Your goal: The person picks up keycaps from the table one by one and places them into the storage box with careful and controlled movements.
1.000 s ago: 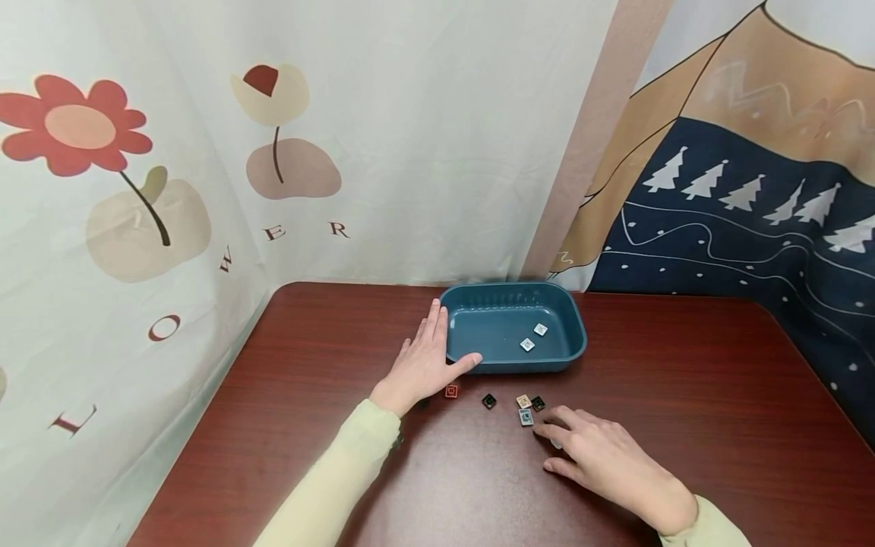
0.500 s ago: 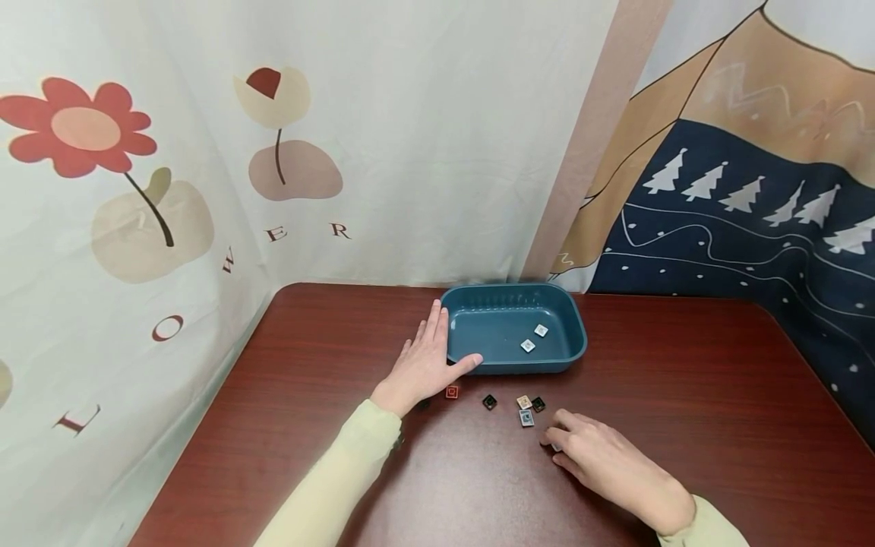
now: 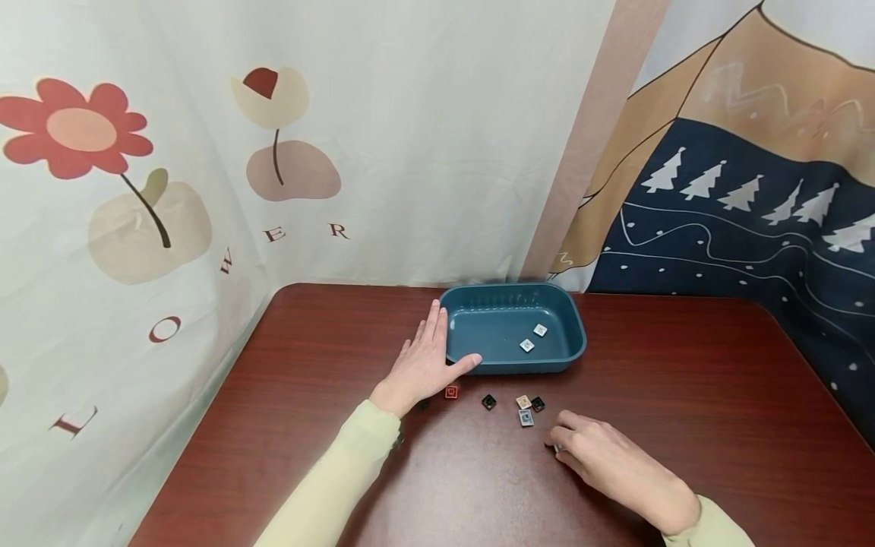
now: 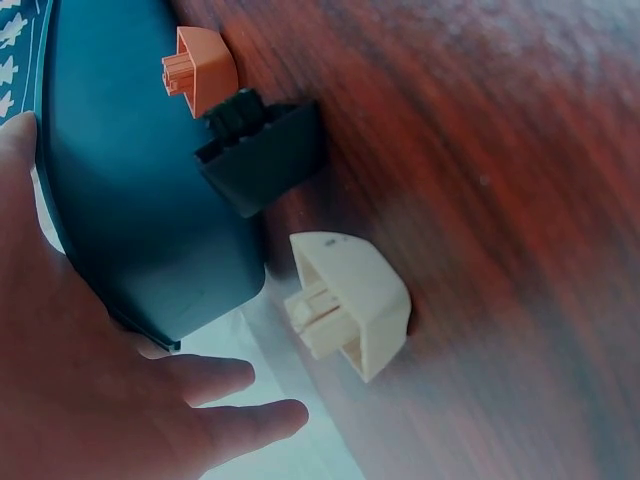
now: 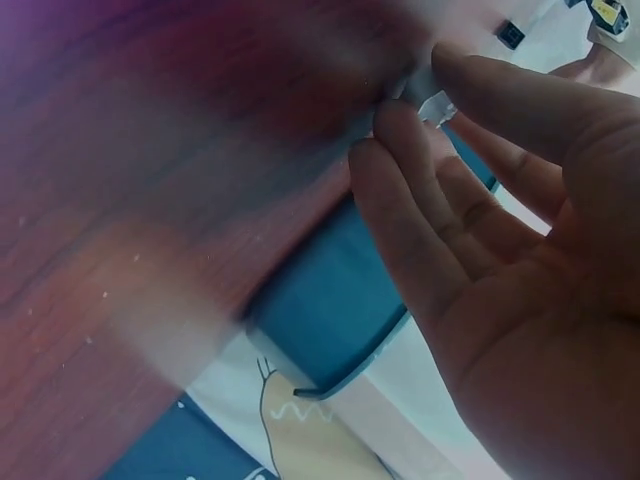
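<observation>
My left hand point(image 3: 420, 365) rests on the left rim of a blue plastic bin point(image 3: 509, 366), fingers straight along it and thumb over the near edge. Close to the table, my right hand point(image 3: 604, 456) pinches a pale keycap point(image 5: 434, 108) between thumb and fingertips, which hide most of it. Several keycaps lie between the hands: a red one point(image 3: 451, 392), a black one point(image 3: 488, 402), a cream one point(image 3: 523, 402), a second black one point(image 3: 538, 404) and a blue one point(image 3: 525, 418). Two white keycaps point(image 3: 540, 330) sit inside the bin.
Near the left hand, the left wrist view has an orange keycap point(image 4: 208, 70), a black keycap point(image 4: 265, 160) and a cream keycap point(image 4: 360, 300) with stems showing. Printed curtains point(image 3: 424, 152) hang behind the dark red wooden table point(image 3: 683, 365).
The right hand's fingers have closed together around the pale keycap, and the hand has drawn slightly right, away from the blue keycap. The left hand and the bin stay put.
</observation>
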Tool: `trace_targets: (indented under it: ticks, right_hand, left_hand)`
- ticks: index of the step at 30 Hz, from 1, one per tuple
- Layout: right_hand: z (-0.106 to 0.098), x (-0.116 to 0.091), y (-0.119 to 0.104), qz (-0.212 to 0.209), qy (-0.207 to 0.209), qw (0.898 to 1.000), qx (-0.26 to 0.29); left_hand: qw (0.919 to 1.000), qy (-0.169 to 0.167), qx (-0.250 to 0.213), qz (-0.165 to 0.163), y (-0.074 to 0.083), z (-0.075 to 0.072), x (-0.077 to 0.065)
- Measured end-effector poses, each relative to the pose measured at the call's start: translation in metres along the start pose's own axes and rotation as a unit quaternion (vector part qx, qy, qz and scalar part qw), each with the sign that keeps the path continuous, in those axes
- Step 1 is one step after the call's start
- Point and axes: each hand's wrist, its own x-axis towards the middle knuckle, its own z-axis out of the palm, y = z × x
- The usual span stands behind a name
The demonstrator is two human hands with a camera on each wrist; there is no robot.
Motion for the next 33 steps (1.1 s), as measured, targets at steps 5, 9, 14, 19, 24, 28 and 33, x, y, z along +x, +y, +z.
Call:
trace_targets:
  ticks: [5, 9, 14, 19, 24, 28, 33]
  right_hand:
    - [-0.004, -0.001, -0.001, 0.008, 0.019, 1.0, 0.01]
    - [-0.006, 0.0, -0.001, -0.003, 0.047, 0.999, 0.009]
    - [-0.006, 0.001, -0.001, -0.02, 0.099, 0.995, -0.002]
    - [-0.009, 0.005, -0.001, -0.011, 0.136, 0.991, -0.016]
    - [-0.016, 0.013, 0.0, -0.017, 0.178, 0.983, -0.027]
    - [-0.022, 0.021, 0.002, -0.024, 0.224, 0.974, -0.028]
    - [-0.028, 0.031, 0.006, -0.044, 0.255, 0.965, -0.033]
  left_hand:
    - [1.0, 0.0, 0.001, 0.0, 0.0, -0.001, 0.0]
    - [1.0, 0.0, 0.001, 0.0, 0.0, -0.001, 0.0]
    - [1.0, -0.002, 0.0, -0.001, 0.001, -0.001, 0.0]
    - [1.0, -0.001, 0.001, 0.0, 0.0, -0.001, -0.001]
    - [1.0, -0.004, -0.001, 0.002, 0.0, 0.0, 0.0]
    - [1.0, -0.001, -0.001, 0.004, -0.001, -0.001, 0.0]
    - [1.0, 0.001, 0.0, 0.004, -0.001, -0.001, 0.001]
